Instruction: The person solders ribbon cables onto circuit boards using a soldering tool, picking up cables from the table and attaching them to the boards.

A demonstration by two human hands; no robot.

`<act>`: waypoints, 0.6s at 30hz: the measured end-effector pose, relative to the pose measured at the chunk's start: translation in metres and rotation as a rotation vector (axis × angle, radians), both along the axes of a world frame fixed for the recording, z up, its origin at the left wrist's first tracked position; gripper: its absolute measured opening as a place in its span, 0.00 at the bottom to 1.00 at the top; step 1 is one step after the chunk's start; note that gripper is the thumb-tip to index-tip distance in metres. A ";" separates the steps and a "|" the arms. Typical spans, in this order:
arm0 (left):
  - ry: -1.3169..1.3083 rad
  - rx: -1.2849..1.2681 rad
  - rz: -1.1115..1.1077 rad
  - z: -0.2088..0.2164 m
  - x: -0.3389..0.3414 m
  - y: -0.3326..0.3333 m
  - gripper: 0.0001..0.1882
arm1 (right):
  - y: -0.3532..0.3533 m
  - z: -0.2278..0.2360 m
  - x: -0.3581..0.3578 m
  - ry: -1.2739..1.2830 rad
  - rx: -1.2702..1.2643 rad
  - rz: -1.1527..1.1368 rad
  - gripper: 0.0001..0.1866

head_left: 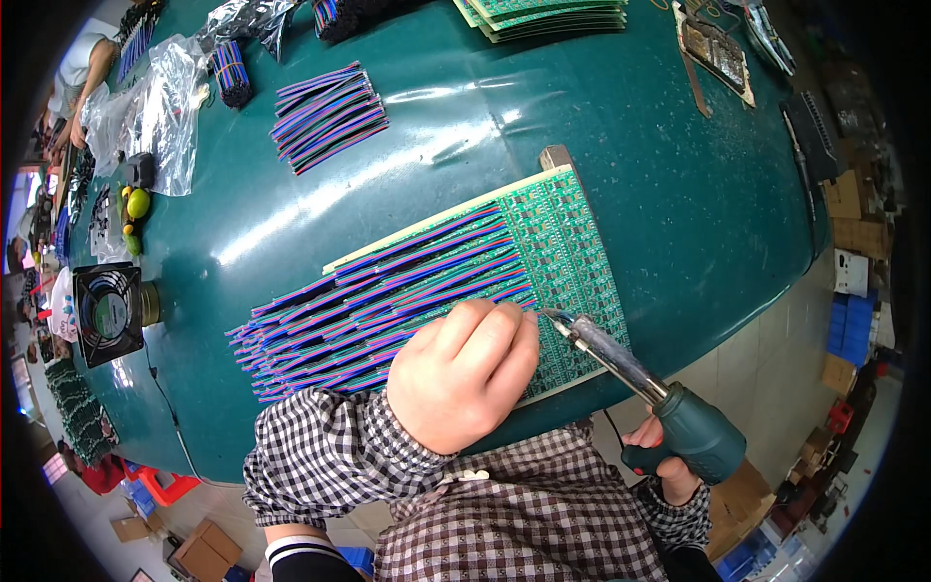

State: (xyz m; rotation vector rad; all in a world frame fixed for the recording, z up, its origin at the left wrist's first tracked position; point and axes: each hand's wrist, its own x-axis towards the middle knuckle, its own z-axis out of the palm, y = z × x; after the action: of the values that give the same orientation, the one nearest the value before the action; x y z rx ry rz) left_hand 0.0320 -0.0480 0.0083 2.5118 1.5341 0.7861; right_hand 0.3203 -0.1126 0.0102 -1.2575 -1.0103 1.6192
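A green circuit board panel [567,242] lies on the dark green table [465,126], with rows of purple, red and blue ribbon wires [388,291] laid across it and joined along its edge. My left hand [464,373] is curled over the near wires, fingertips pinching a wire at the board's near edge. My right hand [669,461] grips the dark green handle of a soldering iron [630,369]. The iron's metal tip rests on the board just right of my left fingertips.
A loose bundle of the same ribbon wires [328,116] lies further back. Stacked green boards [548,15] sit at the far edge. A small black fan [107,312] stands at the left, near clear plastic bags [160,107]. Another person [82,73] is at the far left.
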 end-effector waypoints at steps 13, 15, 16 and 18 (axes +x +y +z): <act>0.025 0.012 -0.002 0.000 0.001 -0.001 0.18 | -0.005 0.001 0.005 -0.136 0.001 0.037 0.46; 0.026 0.013 -0.003 -0.002 0.002 -0.002 0.18 | -0.002 0.001 0.001 -0.142 0.046 -0.018 0.43; 0.025 0.015 -0.003 -0.003 0.001 -0.003 0.19 | -0.001 0.000 0.002 -0.133 0.053 0.002 0.43; 0.043 0.028 -0.009 -0.006 0.000 -0.003 0.18 | -0.002 -0.001 0.004 -0.125 0.059 0.022 0.44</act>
State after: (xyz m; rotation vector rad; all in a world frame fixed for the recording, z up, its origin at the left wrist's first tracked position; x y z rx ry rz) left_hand 0.0319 -0.0510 0.0028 2.5702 1.5349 0.7626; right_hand 0.3244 -0.1144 0.0091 -1.3249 -1.1443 1.5313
